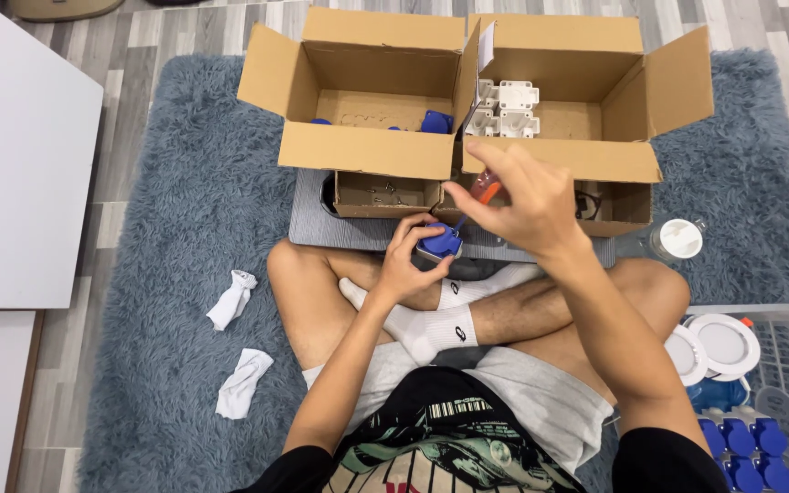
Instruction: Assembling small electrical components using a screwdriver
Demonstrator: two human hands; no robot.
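The left hand point(402, 265) grips a small blue socket part point(440, 243) just above the crossed legs — the right hand point(527, 205) pinches an orange-handled screwdriver point(484, 190), tip down at the part, before two open cardboard boxes point(358, 151).

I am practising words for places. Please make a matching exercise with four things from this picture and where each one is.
Things:
1. blue part
2. orange-handled screwdriver
3. white parts
4. crumpled white cloths

Places:
A. on the grey rug
B. in the left hand
C. in the right-side cardboard box
D. in the right hand

Pairs: 1-B, 2-D, 3-C, 4-A
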